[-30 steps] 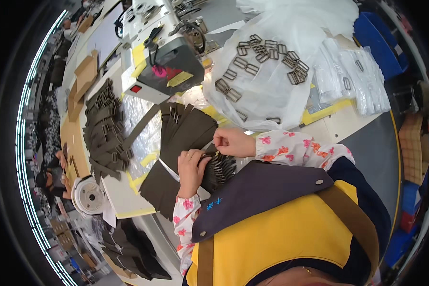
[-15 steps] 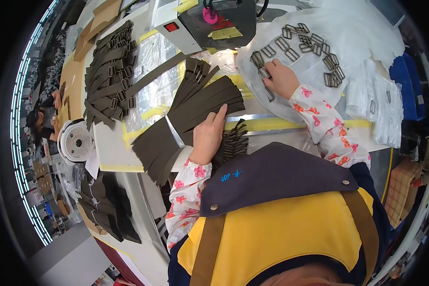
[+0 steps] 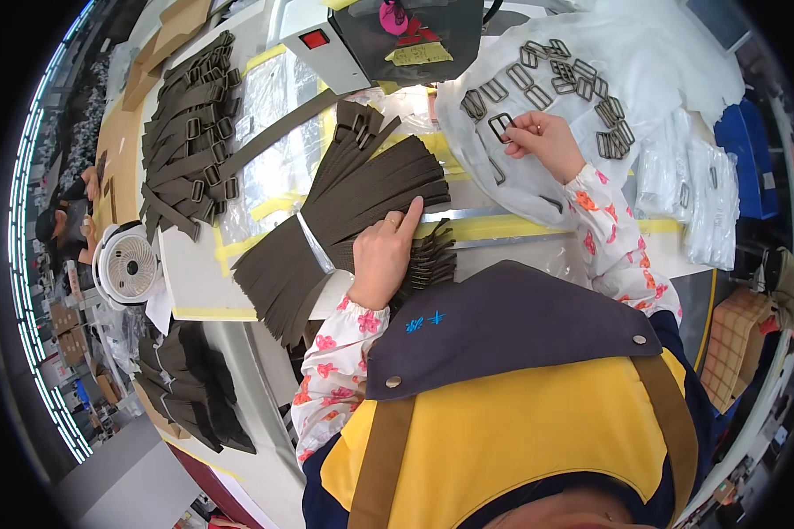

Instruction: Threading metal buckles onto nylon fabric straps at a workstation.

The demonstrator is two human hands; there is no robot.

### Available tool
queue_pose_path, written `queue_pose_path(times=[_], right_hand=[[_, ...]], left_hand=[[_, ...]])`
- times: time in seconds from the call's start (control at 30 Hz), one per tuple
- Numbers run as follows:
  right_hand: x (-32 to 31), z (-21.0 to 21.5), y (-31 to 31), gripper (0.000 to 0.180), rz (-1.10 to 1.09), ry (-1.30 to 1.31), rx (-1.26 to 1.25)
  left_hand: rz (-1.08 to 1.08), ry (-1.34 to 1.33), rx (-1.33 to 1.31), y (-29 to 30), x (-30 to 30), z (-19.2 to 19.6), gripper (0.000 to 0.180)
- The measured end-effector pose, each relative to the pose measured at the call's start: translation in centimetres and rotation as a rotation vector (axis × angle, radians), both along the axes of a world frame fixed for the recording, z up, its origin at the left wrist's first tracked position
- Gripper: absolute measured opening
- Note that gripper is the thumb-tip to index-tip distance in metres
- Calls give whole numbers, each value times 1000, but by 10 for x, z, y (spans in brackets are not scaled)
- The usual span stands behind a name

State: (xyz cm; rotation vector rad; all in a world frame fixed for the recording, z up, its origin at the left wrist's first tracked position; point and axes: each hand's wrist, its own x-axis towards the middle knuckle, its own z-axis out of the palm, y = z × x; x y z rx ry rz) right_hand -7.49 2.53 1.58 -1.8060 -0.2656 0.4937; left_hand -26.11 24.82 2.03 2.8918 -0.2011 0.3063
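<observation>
My right hand pinches a rectangular metal slider buckle between thumb and fingertips, just above a white plastic sheet. More slider buckles lie scattered over that sheet, beyond and to the right of the hand. My left hand rests on a fanned bundle of dark olive webbing straps, index finger stretched toward the strap ends. A white band ties the bundle around its middle. Beneath the left hand, more dark strap ends show near the table's front edge.
At the left lies a pile of straps with buckles fitted, one strap reaching toward a grey machine at the back. A small white fan stands left. Clear plastic packs lie right, near a blue bin. Another person is far left.
My right hand has drawn back a little to the right and lifted a slider buckle from the cluster. My left hand stays on the straps, while the whole view shifts slightly.
</observation>
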Motion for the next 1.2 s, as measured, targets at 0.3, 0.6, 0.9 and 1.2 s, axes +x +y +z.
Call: queue_pose_path(times=[0.3,0.6,0.9,1.2], right_hand=[[-31,6,-6,18,-72,395,359],[-58,5,25,19,103,366,329],[-79,15,67,20,160,410,335],[-65,43,79,15,117,632,405]], left_hand=[[-80,-69,79,3,-9,-3,49],[-133,-97,16,1,15,3,16],[101,101,-849,22,18,11,10],[91,156,-1052,31,17,7,9]])
